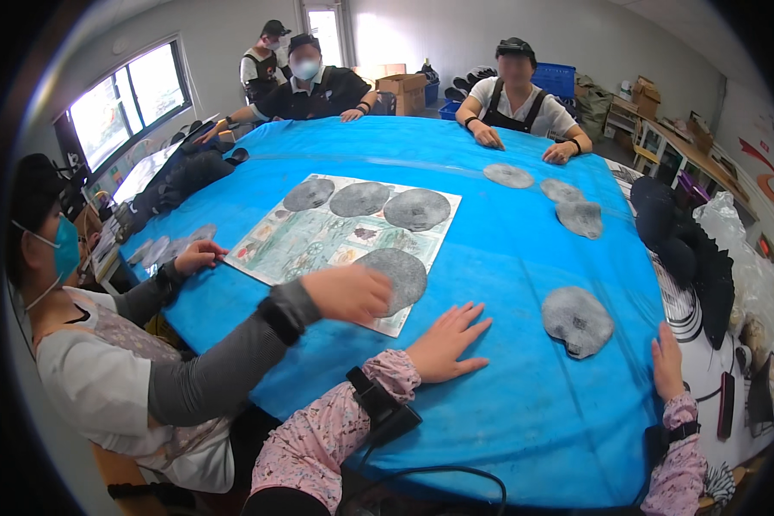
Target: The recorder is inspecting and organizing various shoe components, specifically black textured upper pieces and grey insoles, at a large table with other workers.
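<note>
My left hand (449,343) lies flat on the blue table cover (490,421), fingers spread, just off the near corner of a patterned board (310,243). Nothing is in it. At the table's right edge rests my right hand (666,361), its fingers stretched out and holding nothing. Between my hands, farther in, is a grey round disc (578,320) with a small dark notch at its lower rim. On the board lie several grey discs, one of them a near disc (402,277) partly covered by a co-worker's blurred hand (349,292).
The co-worker at my left has another hand (199,256) at the board's left edge. Two people sit across the table, and one stands behind. More discs (579,218) lie at the far right. Black items (688,249) and clear plastic (752,275) crowd the right side.
</note>
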Demonstrator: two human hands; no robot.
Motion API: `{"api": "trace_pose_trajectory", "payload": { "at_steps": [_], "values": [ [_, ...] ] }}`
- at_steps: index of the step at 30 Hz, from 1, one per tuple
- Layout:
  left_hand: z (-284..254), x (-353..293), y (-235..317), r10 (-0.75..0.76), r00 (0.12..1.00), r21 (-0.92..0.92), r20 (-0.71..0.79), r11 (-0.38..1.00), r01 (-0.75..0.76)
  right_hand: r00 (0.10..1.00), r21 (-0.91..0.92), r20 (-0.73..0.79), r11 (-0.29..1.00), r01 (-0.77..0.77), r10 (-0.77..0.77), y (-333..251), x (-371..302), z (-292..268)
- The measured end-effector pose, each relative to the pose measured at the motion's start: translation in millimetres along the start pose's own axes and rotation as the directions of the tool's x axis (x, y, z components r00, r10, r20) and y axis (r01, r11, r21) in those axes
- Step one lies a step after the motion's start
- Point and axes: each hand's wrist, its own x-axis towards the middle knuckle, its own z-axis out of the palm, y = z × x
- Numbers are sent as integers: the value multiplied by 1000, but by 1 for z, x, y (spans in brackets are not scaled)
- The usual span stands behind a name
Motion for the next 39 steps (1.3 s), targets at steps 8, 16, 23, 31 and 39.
{"api": "trace_pose_trajectory", "payload": {
  "at_steps": [8,16,23,31,39],
  "values": [
    [7,1,-10,-16,999,-54,-47,998,13,999,-26,33,999,28,-27,7,-9,9],
    [4,-1,-8,13,998,-79,-56,997,-17,999,236,38,971,-41,33,19,-14,5],
    [-2,-2,-13,13,1000,-122,-23,992,-16,999,396,35,917,-50,40,23,-14,5],
    [-7,3,-20,-5,997,-297,-71,955,-16,998,478,20,877,-59,56,30,-13,7],
    [-5,6,-19,-12,998,-290,-66,957,-8,998,522,1,851,-54,63,26,-13,-2]
  ]
}}
